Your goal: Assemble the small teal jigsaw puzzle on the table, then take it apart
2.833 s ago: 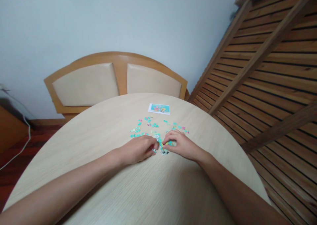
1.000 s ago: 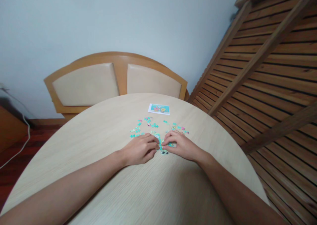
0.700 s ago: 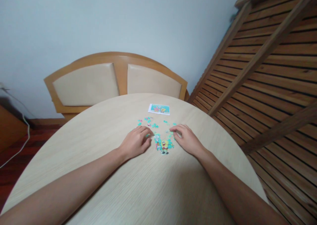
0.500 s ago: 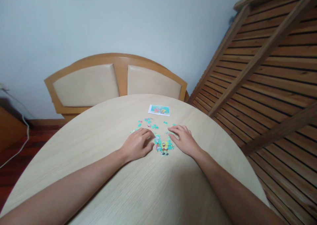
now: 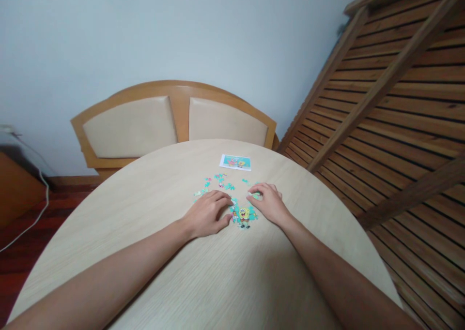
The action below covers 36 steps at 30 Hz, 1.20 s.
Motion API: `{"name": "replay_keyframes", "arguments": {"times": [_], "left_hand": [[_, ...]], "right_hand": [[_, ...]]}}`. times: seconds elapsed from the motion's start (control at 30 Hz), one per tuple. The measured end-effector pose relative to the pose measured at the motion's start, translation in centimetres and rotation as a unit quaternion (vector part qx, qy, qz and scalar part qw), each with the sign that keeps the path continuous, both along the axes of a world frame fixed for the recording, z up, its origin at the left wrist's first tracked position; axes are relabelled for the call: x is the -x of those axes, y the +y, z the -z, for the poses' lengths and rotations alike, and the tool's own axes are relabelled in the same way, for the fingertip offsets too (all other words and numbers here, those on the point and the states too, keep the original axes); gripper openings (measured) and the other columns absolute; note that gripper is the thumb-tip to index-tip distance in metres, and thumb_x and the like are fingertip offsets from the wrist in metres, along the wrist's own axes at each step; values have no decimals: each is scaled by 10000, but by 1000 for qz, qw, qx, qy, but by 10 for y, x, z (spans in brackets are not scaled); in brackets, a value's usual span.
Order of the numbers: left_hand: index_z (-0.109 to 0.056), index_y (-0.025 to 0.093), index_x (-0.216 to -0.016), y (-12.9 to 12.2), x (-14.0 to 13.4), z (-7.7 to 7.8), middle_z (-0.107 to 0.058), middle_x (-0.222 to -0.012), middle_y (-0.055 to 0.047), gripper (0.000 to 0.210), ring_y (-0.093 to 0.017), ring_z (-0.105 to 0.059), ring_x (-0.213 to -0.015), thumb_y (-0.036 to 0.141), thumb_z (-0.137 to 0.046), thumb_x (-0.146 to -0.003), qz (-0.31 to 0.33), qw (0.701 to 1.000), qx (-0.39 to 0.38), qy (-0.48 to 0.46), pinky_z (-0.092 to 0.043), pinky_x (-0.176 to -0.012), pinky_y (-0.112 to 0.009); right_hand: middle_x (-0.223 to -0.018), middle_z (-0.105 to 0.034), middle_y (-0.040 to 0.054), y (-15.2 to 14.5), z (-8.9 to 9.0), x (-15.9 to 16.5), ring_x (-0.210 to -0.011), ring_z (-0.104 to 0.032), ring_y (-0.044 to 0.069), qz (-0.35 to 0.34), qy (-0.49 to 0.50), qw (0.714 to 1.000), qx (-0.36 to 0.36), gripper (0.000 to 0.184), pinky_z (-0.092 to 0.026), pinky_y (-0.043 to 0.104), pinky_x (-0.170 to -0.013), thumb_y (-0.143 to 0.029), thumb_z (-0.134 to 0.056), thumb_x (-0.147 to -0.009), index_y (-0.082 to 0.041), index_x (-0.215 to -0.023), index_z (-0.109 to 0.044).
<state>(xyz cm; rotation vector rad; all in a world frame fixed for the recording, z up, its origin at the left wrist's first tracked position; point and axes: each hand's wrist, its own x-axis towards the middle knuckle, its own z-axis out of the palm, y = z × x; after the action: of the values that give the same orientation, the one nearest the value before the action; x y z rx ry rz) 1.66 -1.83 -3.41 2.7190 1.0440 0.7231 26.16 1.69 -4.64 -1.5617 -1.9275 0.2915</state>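
Observation:
A partly joined jigsaw puzzle point(image 5: 244, 215) lies on the round table, showing a yellow cartoon figure on turquoise. My left hand point(image 5: 209, 214) rests at its left edge, fingers curved and thumb apart, with nothing seen in its grasp. Just above the puzzle's right side is my right hand point(image 5: 269, 203), thumb and fingertips brought together on a small puzzle piece point(image 5: 250, 194). That piece is mostly covered by the fingers. Loose puzzle pieces point(image 5: 228, 187) are scattered beyond my left hand, and a single turquoise piece point(image 5: 245, 180) lies farther back.
A picture card point(image 5: 235, 162) with the cartoon scene lies toward the back of the pale wooden table point(image 5: 174, 277). Behind the table stands a padded wooden headboard point(image 5: 181, 112). A slatted wooden frame point(image 5: 392, 107) leans at the right. A white cable point(image 5: 46, 194) hangs at left.
My right hand's fingertips have drawn together on a small piece beside the puzzle. My left hand stays almost in place. The whole view has shifted slightly.

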Motion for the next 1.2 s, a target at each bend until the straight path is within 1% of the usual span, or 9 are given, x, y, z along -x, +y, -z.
{"name": "replay_keyframes", "arguments": {"times": [0.17,0.3,0.4,0.5,0.67,0.8,1.03,1.13,1.2], "left_hand": [[-649,188,-1187,0,0,-2,-648,-1213,-103,275,-235,-585,-1153,266,-514,-961,60,998,-2,-2,-466,-1042,-398],[-689,204,-1147,3,1,-1,-652,-1226,-97,261,-227,-606,-1134,242,-495,-978,97,995,-1,9,-476,-1025,-388],[-702,209,-1143,5,2,1,-662,-1214,-94,259,-228,-624,-1107,247,-507,-977,104,994,4,9,-490,-1008,-385],[-702,218,-1148,6,2,3,-668,-1203,-88,257,-226,-628,-1102,244,-511,-977,104,995,10,2,-498,-997,-379],[-706,214,-1122,5,2,3,-674,-1201,-89,238,-225,-634,-1100,243,-521,-976,100,995,19,-10,-502,-992,-376],[-703,204,-1116,5,1,3,-677,-1205,-97,229,-228,-636,-1110,258,-528,-978,95,995,21,-12,-496,-1002,-381],[-701,194,-1094,4,1,0,-679,-1206,-104,220,-233,-636,-1112,255,-527,-973,98,995,26,-16,-499,-998,-389],[-697,196,-1092,5,1,0,-679,-1205,-106,215,-232,-636,-1111,250,-527,-970,100,995,26,-16,-499,-996,-389],[-696,198,-1090,4,1,0,-679,-1203,-106,213,-230,-637,-1107,244,-528,-967,100,994,26,-17,-500,-994,-386]], "right_hand": [[-887,-750,34,-7,-6,0,-945,-665,247,-44,57,997,5,115,-459,444,-937,-308,-712,-821,-235,-908,-734],[-956,-767,59,-17,-17,2,-899,-698,213,-128,124,983,34,208,-507,369,-894,-307,-639,-876,-201,-1022,-743],[-965,-781,75,-27,-26,6,-910,-709,222,-171,138,972,79,210,-531,344,-862,-339,-665,-858,-182,-954,-766],[-902,-788,74,-36,-33,8,-851,-719,226,-178,140,966,121,227,-553,331,-798,-357,-723,-807,-172,-925,-781],[-789,-782,56,-46,-39,13,-764,-726,218,-182,113,965,153,217,-558,299,-710,-356,-785,-749,-174,-868,-795],[-794,-787,55,-51,-40,19,-772,-737,215,-185,77,964,173,187,-563,286,-714,-315,-804,-735,-178,-862,-797],[-738,-769,36,-58,-41,28,-710,-722,196,-162,-5,972,169,163,-532,270,-679,-323,-826,-728,-191,-808,-776],[-722,-746,17,-60,-41,27,-684,-700,187,-162,-39,972,166,225,-504,272,-655,-344,-855,-689,-192,-813,-746],[-782,-746,20,-60,-43,26,-743,-695,196,-172,-62,973,144,259,-498,281,-680,-338,-854,-679,-194,-856,-731]]}}
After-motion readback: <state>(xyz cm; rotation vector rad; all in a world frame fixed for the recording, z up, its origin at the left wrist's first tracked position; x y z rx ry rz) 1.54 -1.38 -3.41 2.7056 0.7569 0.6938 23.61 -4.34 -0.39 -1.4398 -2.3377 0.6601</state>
